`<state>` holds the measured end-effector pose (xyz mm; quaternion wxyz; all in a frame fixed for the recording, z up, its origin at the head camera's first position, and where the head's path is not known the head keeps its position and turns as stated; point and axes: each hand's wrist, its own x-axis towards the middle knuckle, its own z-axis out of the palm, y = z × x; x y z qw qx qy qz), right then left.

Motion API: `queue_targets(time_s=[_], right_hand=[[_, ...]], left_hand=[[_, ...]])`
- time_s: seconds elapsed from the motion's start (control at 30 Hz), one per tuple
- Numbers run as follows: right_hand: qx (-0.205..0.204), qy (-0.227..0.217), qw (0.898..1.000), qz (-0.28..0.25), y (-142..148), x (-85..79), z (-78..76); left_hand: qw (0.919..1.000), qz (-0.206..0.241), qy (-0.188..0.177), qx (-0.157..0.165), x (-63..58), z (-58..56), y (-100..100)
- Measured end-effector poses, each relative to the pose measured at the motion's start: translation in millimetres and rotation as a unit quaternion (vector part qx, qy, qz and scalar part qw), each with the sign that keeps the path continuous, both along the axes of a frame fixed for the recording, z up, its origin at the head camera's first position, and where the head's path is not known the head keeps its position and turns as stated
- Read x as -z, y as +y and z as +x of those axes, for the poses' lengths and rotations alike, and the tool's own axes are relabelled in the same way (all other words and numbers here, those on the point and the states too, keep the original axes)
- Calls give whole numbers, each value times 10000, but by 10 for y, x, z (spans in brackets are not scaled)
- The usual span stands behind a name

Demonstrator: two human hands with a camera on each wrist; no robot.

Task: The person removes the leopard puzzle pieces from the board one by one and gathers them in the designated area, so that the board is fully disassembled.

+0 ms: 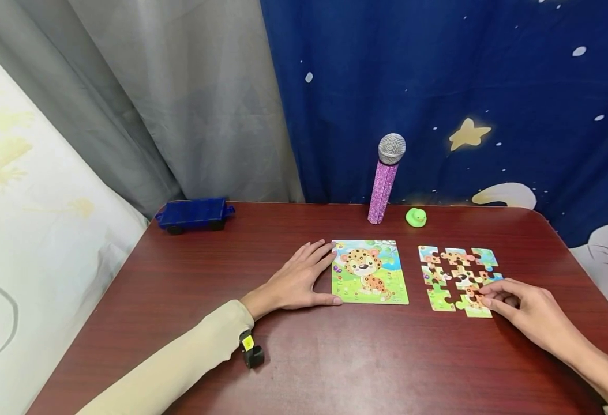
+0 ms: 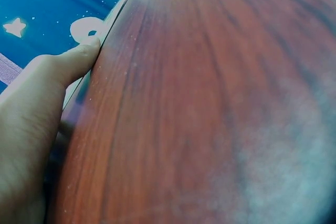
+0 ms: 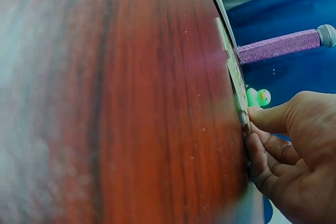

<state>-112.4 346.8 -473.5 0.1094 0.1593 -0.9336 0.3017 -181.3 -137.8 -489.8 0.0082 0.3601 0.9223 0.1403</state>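
Note:
A square picture board (image 1: 370,272) with a cartoon leopard cub lies flat on the table. My left hand (image 1: 304,279) rests at its left side, fingers straight and spread, fingertips and thumb touching the edge. To the right lie several loose jigsaw puzzle pieces (image 1: 441,300), set in rows with small gaps and showing parts of a leopard picture. At their right side, my right hand (image 1: 527,311) pinches a puzzle piece (image 1: 474,300) between thumb and fingers. The right wrist view has that thumb (image 3: 268,119) at the piece's edge; the fingers partly hide it.
Behind the pieces sits a small green rubber duck (image 1: 416,217). A microphone (image 1: 384,178) with a glittery purple handle stands upright near the back edge. A blue toy wagon (image 1: 195,214) is at the back left of the brown table (image 1: 293,374). Curtains (image 1: 335,115) hang behind.

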Motion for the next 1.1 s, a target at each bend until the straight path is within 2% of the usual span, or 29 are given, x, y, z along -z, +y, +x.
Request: queue_targets(time_s=[0.27, 0.53, 0.67, 1.1], right_hand=[[-42, 173, 9998, 40, -2, 15, -3], [106, -58, 9999, 51, -75, -61, -19], [-68, -205, 9997, -96, -146, -109, -53], [-622, -229, 9976, -179, -469, -183, -173]], left_hand=[[10000, 8, 12, 9, -9, -3, 2], [10000, -22, 12, -19, -7, -1, -1], [10000, -5, 4, -9, -9, -1, -3], [10000, -33, -30, -23, 4, 2, -5]])
